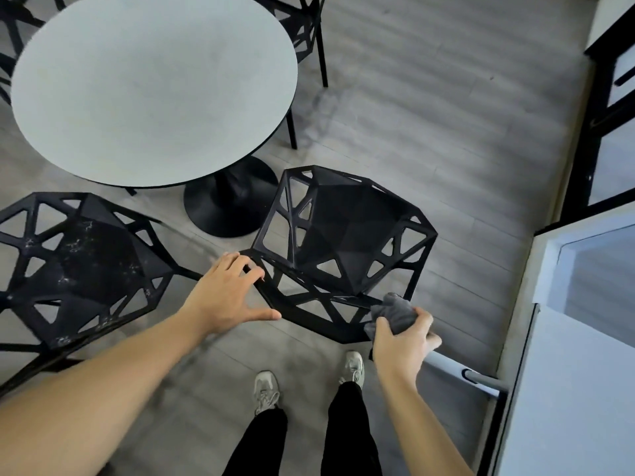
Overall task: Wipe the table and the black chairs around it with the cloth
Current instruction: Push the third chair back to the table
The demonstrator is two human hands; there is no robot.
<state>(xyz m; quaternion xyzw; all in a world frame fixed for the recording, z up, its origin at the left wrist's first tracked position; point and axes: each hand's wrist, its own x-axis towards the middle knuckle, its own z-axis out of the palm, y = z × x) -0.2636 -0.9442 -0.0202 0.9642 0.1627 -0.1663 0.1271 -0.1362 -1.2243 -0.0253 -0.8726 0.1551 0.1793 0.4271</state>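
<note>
Two bare forearms reaching down over black trouser legs and pale sneakers (266, 391) on grey plank floor (429, 139). Left hand (225, 295) spread flat, fingers straight, resting on back corner of nearest black chair (343, 242), thumb out to the side, holding nothing. Right hand (403, 341) curled tight around bunched grey cloth (393, 312), grip closed on it, cloth pressed to rear frame of same chair near its right corner. Chair of open triangular lattice, seat turned toward round pale tabletop (154, 87), just beside black pedestal base (230, 204). Second black chair (79, 266) to the left, same lattice pattern, seat marked with whitish scuffs or smears, standing close to tabletop edge. Third black chair (302, 29) at far side of tabletop, legs showing on floor, mostly hidden behind it. Parts of more black chairs (15, 18) glimpsed at upper left. White cabinet (577, 338) with metal handle (481, 376) at lower right, near right wrist. Dark-framed glass panels (608, 132) along right edge of room.
</note>
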